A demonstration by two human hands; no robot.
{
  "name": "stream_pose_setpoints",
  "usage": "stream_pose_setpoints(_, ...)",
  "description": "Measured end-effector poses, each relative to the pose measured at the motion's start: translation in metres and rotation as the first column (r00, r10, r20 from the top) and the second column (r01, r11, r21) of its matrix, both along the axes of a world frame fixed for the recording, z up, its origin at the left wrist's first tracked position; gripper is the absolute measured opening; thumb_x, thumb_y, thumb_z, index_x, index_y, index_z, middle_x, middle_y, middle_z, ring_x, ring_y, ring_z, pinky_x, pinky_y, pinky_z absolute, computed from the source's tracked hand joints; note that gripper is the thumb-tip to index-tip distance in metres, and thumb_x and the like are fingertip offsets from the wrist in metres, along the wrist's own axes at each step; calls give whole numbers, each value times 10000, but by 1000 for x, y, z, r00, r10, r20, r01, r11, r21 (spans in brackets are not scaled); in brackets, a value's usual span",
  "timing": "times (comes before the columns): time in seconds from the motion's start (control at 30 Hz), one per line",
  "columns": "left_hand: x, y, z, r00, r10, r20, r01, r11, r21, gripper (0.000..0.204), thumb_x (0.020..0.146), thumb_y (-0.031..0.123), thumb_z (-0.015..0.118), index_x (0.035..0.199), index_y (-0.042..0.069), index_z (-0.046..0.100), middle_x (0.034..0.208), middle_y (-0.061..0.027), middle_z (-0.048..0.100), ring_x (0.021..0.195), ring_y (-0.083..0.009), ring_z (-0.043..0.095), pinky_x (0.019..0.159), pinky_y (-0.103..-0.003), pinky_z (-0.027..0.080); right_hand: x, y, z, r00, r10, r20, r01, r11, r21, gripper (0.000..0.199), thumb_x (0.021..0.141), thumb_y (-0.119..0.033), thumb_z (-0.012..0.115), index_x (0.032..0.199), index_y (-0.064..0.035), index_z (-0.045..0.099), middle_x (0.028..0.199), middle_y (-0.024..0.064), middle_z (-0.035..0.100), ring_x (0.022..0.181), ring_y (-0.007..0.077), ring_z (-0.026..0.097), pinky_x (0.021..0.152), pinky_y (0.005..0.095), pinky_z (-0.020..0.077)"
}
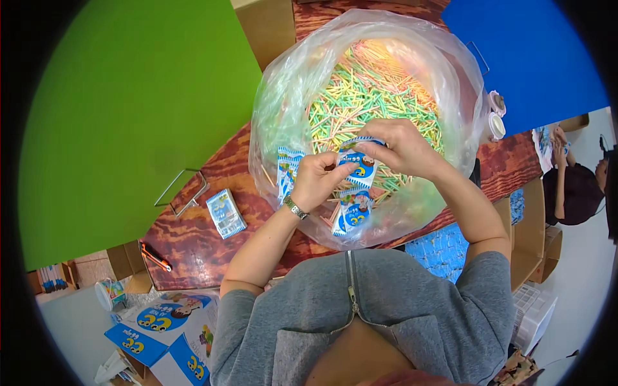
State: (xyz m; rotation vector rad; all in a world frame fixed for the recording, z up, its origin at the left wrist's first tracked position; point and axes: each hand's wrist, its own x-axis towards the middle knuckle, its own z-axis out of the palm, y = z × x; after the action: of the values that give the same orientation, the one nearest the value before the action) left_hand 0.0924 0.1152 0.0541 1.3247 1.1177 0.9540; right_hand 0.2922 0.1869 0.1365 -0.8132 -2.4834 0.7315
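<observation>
Over a large clear plastic bag full of thin green, yellow, pink and orange sticks, I hold a small blue-and-white packet. My left hand pinches its left side with thumb and fingers. At its top edge my right hand grips with bent fingers; whether a stick is also in those fingers is hidden. Just below hangs or lies another packet, on the near side of the bag. More of the same packets rest left of my left hand, partly covered by it.
A single packet and an orange cutter knife lie on the reddish wooden table. Green and blue panels flank the bag. Two small containers stand at right. Printed cartons sit lower left; another person works far right.
</observation>
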Motion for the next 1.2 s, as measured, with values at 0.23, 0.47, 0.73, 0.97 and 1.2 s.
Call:
stream_pose_setpoints(0.23, 2, 19, -14, 990, 141, -29, -135, 980, 149, 177, 793, 115, 786, 803, 31, 631, 699, 11, 605, 623, -49, 518, 556, -234, 432, 0, 22, 11, 987, 155, -52, -159, 983, -88, 157, 819, -71, 667, 972, -41, 656, 872, 122, 664, 800, 319, 654, 688, 411, 509)
stream_pose_setpoints(0.47, -3, 24, -4, 985, 173, 24, -174, 982, 70, 102, 835, 70, 736, 861, 11, 658, 696, 12, 620, 624, -54, 545, 575, -228, 461, -4, 57, 11, 965, 259, 39, -234, 919, -316, 185, 856, -109, 690, 1025, -36, 674, 883, 92, 687, 776, 227, 670, 670, 324, 513)
stream_pose_setpoints(0.73, -6, 25, -16, 976, 167, 141, -169, 986, -3, 142, 833, 77, 750, 870, 3, 635, 730, -1, 646, 649, -30, 541, 567, -211, 444, 34, 234, -71, 892, -362, 269, 299, 921, 249, 271, 908, -269, 636, 985, -13, 680, 933, 152, 695, 888, 281, 668, 760, 377, 512)
stream_pose_setpoints(0.97, -15, 19, -19, 975, 143, 170, -141, 990, -27, 81, 870, 12, 697, 922, 6, 635, 866, 8, 659, 744, -31, 561, 643, -206, 462, 9, 262, -87, 621, -401, 674, 377, 906, 192, 339, 885, -272, 637, 1085, 2, 646, 1131, 157, 664, 1090, 311, 616, 909, 407, 504)
stream_pose_setpoints(1.2, -15, 23, -18, 977, 129, 170, -125, 991, -37, 74, 880, 14, 687, 929, 9, 632, 865, 4, 658, 732, -31, 560, 632, -201, 457, 4, 265, -90, 573, -378, 728, 343, 916, 205, 356, 907, -293, 601, 1126, -13, 625, 1196, 180, 624, 1143, 321, 582, 931, 434, 486)
